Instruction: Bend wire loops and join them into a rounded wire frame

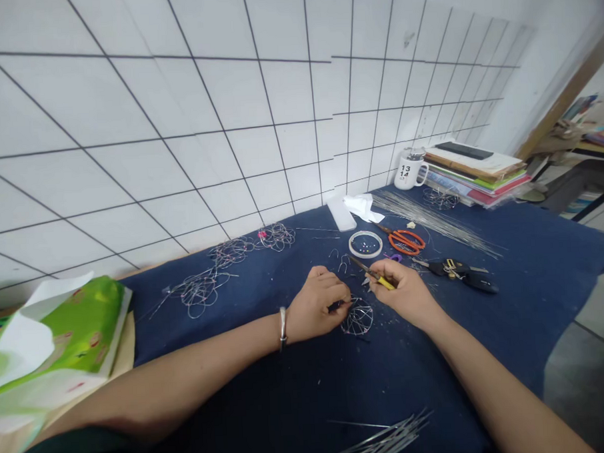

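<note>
My left hand (319, 302), with a silver bangle (283, 326) at the wrist, pinches the edge of a small round wire shape (357, 316) with curved loops and tiny pink dots. My right hand (408, 294) is closed around yellow-handled pliers (385, 282); their dark, narrow jaws point up and left, apart from the wire shape. A few short bent wire hooks (341, 263) lie just beyond both hands. Beside my right fingers sits a purple object (396, 257), partly covered. The fingertips of my left hand are partly hidden.
Dark blue cloth (269, 395) covers the table. Looped wire shapes (199, 291) lie left, straight wires (432, 221) at the back and more wires (386, 440) in front. A round dish (365, 236), orange scissors (407, 242), black-handled tool (457, 271), mug (410, 172) and tissue pack (96, 322) surround the workspace.
</note>
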`<state>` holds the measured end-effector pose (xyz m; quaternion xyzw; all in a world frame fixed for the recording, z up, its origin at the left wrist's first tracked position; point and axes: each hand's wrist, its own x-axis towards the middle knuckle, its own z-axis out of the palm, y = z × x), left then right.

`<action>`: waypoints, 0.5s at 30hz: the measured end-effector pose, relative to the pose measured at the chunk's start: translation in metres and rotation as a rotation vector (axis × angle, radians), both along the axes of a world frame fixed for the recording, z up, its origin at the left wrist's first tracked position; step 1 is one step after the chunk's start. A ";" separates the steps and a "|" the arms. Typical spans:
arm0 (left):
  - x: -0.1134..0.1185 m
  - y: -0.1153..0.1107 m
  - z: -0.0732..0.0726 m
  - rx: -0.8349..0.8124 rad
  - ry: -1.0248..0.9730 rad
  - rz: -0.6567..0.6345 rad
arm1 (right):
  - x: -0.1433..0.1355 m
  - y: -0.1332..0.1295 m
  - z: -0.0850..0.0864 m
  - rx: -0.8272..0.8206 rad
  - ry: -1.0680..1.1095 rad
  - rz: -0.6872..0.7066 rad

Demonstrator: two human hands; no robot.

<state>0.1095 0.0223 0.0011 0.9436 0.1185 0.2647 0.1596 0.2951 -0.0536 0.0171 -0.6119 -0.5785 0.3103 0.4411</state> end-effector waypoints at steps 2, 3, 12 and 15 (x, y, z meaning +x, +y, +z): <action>-0.001 0.001 0.000 -0.021 -0.010 -0.018 | 0.000 0.000 0.000 -0.006 0.000 0.016; -0.001 0.001 0.000 -0.030 -0.013 -0.028 | 0.000 -0.001 0.000 -0.009 0.000 0.025; -0.002 0.002 -0.003 -0.038 -0.035 -0.061 | -0.004 -0.002 -0.003 -0.013 -0.063 0.064; -0.002 0.002 -0.003 -0.029 -0.037 -0.054 | -0.003 -0.002 -0.003 -0.016 -0.023 0.070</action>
